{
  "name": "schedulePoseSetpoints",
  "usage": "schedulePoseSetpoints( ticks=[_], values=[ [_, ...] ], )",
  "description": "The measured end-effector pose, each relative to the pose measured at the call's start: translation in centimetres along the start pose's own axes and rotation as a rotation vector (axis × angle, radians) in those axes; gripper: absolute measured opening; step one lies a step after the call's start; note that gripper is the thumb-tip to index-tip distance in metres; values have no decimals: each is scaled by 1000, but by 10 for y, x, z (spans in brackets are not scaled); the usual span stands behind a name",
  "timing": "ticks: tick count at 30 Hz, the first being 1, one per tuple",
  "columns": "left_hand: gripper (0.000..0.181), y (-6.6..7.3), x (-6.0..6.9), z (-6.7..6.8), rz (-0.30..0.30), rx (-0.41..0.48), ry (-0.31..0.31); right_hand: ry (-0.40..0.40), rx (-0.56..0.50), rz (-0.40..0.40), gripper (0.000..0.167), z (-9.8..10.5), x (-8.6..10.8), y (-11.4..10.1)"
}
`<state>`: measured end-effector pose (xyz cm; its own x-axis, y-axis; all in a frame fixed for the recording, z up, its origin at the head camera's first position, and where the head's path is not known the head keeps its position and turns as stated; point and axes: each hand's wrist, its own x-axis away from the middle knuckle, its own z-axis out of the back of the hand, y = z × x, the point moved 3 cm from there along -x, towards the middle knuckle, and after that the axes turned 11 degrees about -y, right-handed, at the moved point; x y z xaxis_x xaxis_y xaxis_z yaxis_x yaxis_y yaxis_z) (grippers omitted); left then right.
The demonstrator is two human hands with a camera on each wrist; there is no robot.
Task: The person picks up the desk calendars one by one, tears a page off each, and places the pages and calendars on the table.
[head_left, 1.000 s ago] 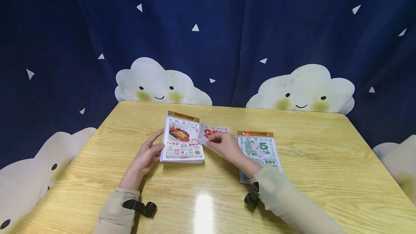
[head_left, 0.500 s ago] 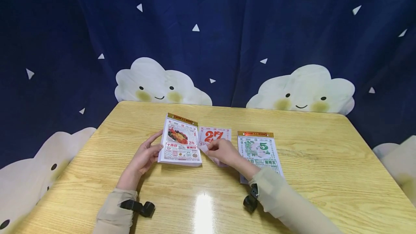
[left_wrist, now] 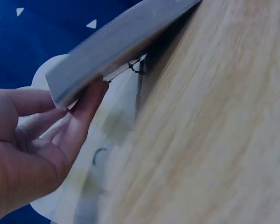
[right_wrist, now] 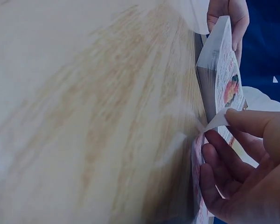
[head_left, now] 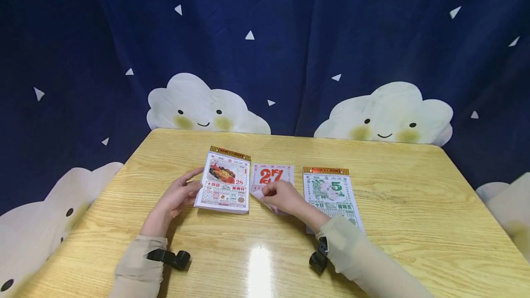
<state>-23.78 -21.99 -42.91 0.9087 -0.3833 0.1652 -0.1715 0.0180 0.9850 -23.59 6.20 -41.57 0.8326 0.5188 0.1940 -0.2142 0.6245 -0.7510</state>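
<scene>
Head view: left hand (head_left: 175,197) grips the left edge of the 28 calendar (head_left: 223,174); right hand (head_left: 283,197) pinches the curled near-left corner of the red 27 leaf (head_left: 271,173), on the table (head_left: 414,197) left of the green 5 calendar (head_left: 331,187).

Left wrist: calendar tilted, hand side raised.

Right wrist: pinch confirmed. Likely step: laying the leaf flat; next calls for gentle release.

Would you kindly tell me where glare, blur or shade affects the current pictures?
Head view: a bright glare patch on the table near the bottom edge, yet the 27 sheet shows its number clearly. Left wrist view: bluish and soft, the 28 calendar looking grey and shaded. Right wrist view: hazy over the table, that calendar's print too soft to read.
</scene>
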Motion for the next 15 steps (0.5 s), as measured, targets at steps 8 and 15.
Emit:
schedulePoseSetpoints(
  ticks=[8, 15],
  values=[
    [52, 1, -1, 1, 52, -163, 115, -30, 36, 8, 10, -3, 1, -1],
    [45, 4, -2, -2, 85, -301, 210, -55, 37, 10, 10, -4, 1, 1]
  ],
)
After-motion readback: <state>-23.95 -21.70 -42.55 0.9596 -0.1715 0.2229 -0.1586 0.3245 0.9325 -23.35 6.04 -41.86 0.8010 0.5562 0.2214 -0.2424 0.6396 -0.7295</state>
